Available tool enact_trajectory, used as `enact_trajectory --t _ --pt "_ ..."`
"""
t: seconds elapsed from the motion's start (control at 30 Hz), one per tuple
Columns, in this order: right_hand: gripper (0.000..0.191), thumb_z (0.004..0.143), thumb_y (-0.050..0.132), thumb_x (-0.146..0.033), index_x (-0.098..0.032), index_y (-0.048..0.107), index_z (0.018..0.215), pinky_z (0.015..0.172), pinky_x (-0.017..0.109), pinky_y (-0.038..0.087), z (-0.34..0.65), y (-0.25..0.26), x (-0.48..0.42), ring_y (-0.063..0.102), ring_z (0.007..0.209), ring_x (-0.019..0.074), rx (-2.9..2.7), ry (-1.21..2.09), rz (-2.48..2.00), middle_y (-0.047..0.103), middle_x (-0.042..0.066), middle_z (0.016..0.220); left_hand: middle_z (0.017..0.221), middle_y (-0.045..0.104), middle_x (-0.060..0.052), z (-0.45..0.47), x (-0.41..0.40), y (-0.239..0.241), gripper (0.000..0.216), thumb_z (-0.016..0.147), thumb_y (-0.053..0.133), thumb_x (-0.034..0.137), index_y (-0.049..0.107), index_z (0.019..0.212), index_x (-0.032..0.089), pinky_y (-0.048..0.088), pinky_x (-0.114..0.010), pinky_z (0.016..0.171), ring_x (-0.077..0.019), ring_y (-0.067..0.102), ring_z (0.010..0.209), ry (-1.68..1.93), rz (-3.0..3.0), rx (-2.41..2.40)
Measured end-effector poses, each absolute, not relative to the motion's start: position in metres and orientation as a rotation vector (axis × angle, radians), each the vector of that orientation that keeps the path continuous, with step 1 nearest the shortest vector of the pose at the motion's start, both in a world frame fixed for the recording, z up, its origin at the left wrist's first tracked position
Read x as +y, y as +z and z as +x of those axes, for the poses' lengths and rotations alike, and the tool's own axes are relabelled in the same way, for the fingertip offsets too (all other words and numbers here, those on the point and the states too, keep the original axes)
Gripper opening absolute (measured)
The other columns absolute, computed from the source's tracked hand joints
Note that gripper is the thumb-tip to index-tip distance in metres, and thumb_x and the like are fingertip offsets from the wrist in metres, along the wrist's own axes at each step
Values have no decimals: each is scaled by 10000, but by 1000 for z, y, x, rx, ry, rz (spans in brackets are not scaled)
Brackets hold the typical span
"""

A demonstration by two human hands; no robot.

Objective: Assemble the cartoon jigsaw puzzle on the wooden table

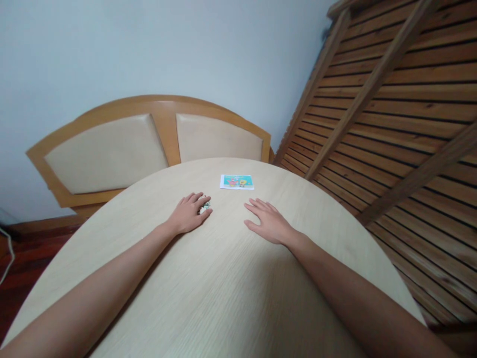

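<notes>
My left hand [188,214] rests palm down on the pale round wooden table [223,288], its fingers lying over a small pile of little patterned pieces [205,205] that peek out by the fingertips. My right hand [270,222] lies flat on the table a short way to the right, fingers spread, holding nothing. Beyond both hands, near the table's far edge, lies a small card with a colourful cartoon picture [237,181] on a turquoise ground.
A wooden headboard with two beige padded panels [149,144] leans against the light wall behind the table. A slatted wooden frame [391,114] stands tilted at the right. Dark reddish floor [22,263] shows at the left.
</notes>
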State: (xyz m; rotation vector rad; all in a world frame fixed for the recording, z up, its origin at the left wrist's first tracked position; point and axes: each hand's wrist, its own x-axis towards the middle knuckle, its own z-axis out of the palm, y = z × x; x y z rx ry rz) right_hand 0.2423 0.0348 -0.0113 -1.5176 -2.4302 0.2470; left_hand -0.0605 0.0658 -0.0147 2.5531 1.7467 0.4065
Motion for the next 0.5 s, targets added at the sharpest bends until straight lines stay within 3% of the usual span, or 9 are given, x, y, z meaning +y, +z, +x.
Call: enact_trajectory --t 0.33,0.43,0.5 --pt "511 1009 438 -359 -170 467 1483 1216 584 213 237 -14 37 274 1509 326 -2414 265 -1516 359 132 1609 1585 395 -126 12 -2 -9 538 993 502 488 465 1491 288 282 -628 1168 -388 321 1474 439 2700 1127" --pt "383 1007 438 -268 -179 598 1343 1182 542 307 237 -13 35 428 1425 291 -2309 231 -1415 539 119 1484 1594 373 -139 12 -5 -7 613 961 557 507 431 1511 266 277 -639 1168 -394 292 1485 514 2669 1067" --pt "302 991 455 -208 -193 676 1197 1106 473 410 236 -9 32 582 1252 248 -2282 210 -1261 683 94 1289 1571 409 -146 9 -4 -5 640 928 611 486 439 1494 243 278 -632 1173 -383 320 1474 633 2630 1033"
